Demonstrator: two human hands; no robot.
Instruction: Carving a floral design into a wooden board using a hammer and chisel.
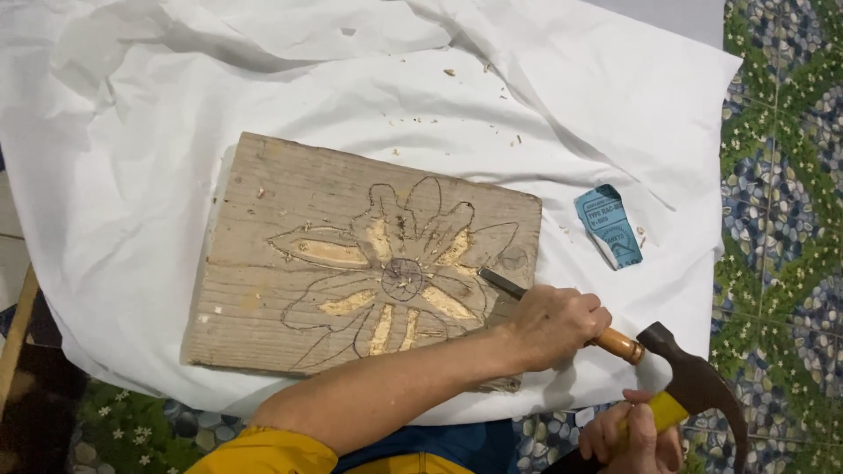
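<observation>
chisel (527, 298): dark steel blade, orange-brown wooden handle; held in left grip (553, 323), slanted, tip on the board's right part near a petal, handle end pointing lower right toward the hammer.
hammer (694, 386): dark brown claw head, yellow band on handle; held in right grip (628, 434), head just beside chisel handle end.
board (290, 263): weathered grey plank, lying flat, slightly rotated; pencilled flower outline, several petals gouged to pale fresh wood, circle centre.
</observation>
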